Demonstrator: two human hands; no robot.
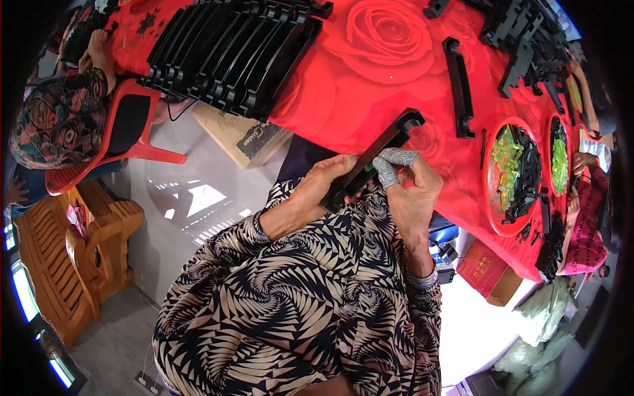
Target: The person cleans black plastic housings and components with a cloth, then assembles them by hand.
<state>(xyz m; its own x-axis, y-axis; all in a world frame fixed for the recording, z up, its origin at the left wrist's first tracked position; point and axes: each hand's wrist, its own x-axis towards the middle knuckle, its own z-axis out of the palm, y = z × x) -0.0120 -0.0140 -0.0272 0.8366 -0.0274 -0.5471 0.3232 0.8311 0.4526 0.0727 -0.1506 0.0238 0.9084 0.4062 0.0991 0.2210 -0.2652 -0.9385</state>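
A long black plastic bar (pixel 373 155) with notched ends lies slantwise across my lap at the table edge. My left hand (pixel 310 195) is closed around its lower part, thumb along the top. Grey covers wrap fingers of my right hand (pixel 416 191), which is bent in a pinch against the bar's middle. A small green piece (pixel 369 167) shows at those fingertips, mostly hidden by them. On the red rose-patterned tablecloth (pixel 317 86) beyond lies another single black bar (pixel 459 86).
Many similar bars (pixel 231 53) stand in a row at far left. Red-rimmed baskets (pixel 490 198) on the right hold yellow-green and black pieces. Black parts (pixel 528 46) pile up far right. Other people sit at both sides. A red chair (pixel 148 135) and cardboard box (pixel 244 135) are left.
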